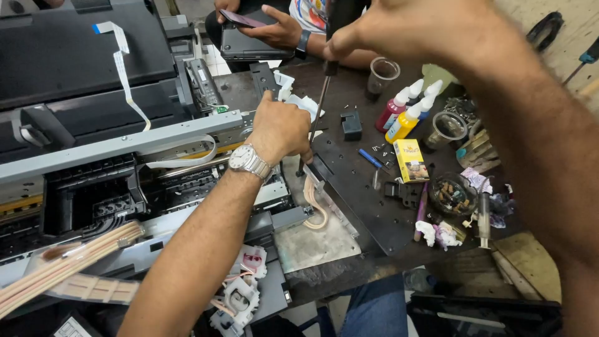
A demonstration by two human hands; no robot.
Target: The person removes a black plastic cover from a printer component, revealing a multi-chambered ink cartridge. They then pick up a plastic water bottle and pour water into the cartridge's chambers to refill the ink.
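Down at the right end of the opened printer (93, 143), my left hand (281, 128) is bunched into a loose fist, its fingers curled around the lower shaft of a long screwdriver (318, 112) to steady the tip. That tip sits at the edge of the printer's frame, just beside the looped pale tubes (315, 203) lying on the grey metal plate (312, 243). My right hand (405, 28) is high and close to the camera, fingers shut around the dark handle at the top of the tool, so the shaft runs nearly upright between the two hands.

By my judgement the step in hand is working a screw at that corner: the top hand turns, the bottom hand guides. I cannot see the screw head itself; my left fist hides it. The next move would want steady downward pressure and a shaft kept in line, since a tilt could let the tip skid toward the tubes.

My left forearm comes up from the lower edge across the printer body, wrist bent slightly, a metal watch (249, 161) on it. My right forearm sweeps in from the right edge, elbow out of view.

On the dark surface (349, 187) to the right stand coloured ink bottles (405, 109), a small yellow box (410, 160) and a blue pen (369, 158). Across from me another person's hand (274, 28) holds a phone.
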